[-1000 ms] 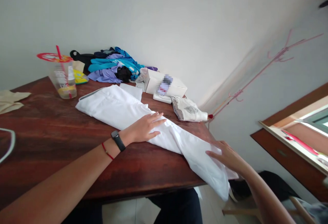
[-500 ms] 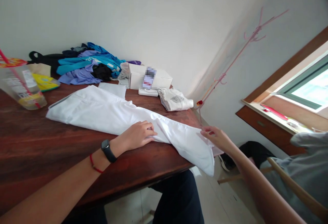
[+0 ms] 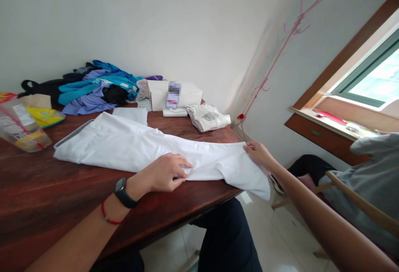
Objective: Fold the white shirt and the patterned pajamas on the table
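A pair of white trousers (image 3: pixel 124 141) lies folded lengthwise across the wooden table (image 3: pixel 102 189), waist at the left. Its leg end hangs over the right table edge. Around the middle of the near edge, my left hand (image 3: pixel 166 173) has thumb and index finger pinched on the cloth. My right hand (image 3: pixel 259 154) grips the far corner of the leg end, beyond the table's right edge. The fabric between my hands is fairly flat, with soft wrinkles near the hanging near corner.
A clear plastic cup (image 3: pixel 26 128) with a straw stands at the left. Behind are heaped clothes (image 3: pixel 102 87), a white box (image 3: pixel 190 93) and a folded pale cloth (image 3: pixel 208 117). A pink coat rack (image 3: pixel 280 52) leans in view. At right, a person in grey (image 3: pixel 374 180) sits on a chair.
My right hand has pulled the leg end straighter, and the creases between my hands have smoothed. My left hand stays at the near edge. The view has shifted slightly.
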The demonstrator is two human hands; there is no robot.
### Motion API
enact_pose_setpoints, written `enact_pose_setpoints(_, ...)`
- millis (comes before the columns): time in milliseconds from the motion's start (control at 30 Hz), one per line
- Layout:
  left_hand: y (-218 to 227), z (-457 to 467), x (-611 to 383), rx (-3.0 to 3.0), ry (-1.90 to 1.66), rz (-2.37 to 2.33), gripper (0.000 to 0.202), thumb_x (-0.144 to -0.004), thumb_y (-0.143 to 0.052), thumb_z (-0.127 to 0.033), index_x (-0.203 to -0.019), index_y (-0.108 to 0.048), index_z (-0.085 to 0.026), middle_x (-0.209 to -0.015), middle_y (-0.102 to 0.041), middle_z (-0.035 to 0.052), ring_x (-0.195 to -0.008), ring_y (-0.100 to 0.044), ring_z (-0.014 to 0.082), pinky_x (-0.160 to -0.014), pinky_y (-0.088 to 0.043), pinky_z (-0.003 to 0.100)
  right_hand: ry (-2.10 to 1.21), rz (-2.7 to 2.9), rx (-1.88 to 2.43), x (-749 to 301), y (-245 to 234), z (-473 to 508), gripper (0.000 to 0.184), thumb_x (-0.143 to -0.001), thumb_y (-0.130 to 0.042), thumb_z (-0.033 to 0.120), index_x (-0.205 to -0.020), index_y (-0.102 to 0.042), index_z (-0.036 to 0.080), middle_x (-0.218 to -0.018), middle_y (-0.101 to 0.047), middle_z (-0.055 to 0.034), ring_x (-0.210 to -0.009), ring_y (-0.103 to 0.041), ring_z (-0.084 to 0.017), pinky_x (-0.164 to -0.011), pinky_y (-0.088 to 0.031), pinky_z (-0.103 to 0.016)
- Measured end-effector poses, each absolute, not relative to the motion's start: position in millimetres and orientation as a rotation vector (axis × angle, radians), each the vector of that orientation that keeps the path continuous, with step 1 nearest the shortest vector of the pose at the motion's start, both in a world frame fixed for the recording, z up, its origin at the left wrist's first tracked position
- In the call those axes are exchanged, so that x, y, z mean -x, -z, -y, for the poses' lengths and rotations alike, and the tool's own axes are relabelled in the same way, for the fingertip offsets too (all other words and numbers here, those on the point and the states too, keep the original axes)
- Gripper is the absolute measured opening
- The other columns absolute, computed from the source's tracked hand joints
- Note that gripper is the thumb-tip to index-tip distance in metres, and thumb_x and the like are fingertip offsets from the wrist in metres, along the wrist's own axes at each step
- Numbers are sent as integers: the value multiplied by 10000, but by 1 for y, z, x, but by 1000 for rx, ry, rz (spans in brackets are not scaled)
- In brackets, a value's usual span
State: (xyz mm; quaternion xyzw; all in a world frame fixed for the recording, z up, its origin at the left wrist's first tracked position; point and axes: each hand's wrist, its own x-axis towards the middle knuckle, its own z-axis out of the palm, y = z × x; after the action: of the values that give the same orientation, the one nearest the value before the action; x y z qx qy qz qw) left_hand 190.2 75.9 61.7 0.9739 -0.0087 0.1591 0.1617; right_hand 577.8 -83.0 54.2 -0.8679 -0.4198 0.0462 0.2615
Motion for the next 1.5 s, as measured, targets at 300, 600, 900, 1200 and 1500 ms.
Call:
enact_pose_setpoints(300,-62,-78,-194,-2668,-655,-319,331,-1016,-535,-442,-1101,-756,-212,-1311,-681,96,-1254,-597,252,-1097,-448,414,101,1334,2633,-577,-37,94,211,-936,-470,310,-900,-642,193,-907,-712,-117,-848,-661,-247,-699,-406,-315)
enact_pose_setpoints(600,-22,-75,-201,-2894,-337,-512,807,-877,-587,-706,-1577,-303,-421,-1716,-55,79,-1546,-66,443,-1170,-125,714,-242,1099,2586,-590,-29,140,619,-753,-621,764,-1004,-653,199,-872,-740,-107,-789,-703,-296,-668,-492,-360)
enact_pose_setpoints(900,-31,-75,-204,-2847,-335,-590,1091,-773,-571,-839,-1625,-207,-263,-1680,-216,147,-1536,-175,409,-1190,-155,660,-551,1249,2401,-579,-43,127,517,-701,-683,685,-551,-554,207,-536,-609,-20,-549,-593,-206,-482,-385,-295)
enact_pose_setpoints(1200,-15,-89,-200,-2874,-556,-757,884,-855,-497,-805,-1546,-425,-260,-1623,-339,196,-1504,-240,454,-1166,-149,701,-945,785,1885,-541,-98,128,469,-831,-629,551,-1125,-660,186,-1056,-776,-188,-934,-759,-354,-764,-622,-432)
enact_pose_setpoints(1500,-35,-44,-209,-2872,-441,-58,815,-926,-519,-676,-1599,-302,-270,-1681,-231,114,-1548,-161,380,-1231,-161,580,-779,1050,1701,-472,-161,46,377,-817,-650,413,-1138,-533,253,-907,-747,-70,-792,-745,-277,-669,-604,-377)
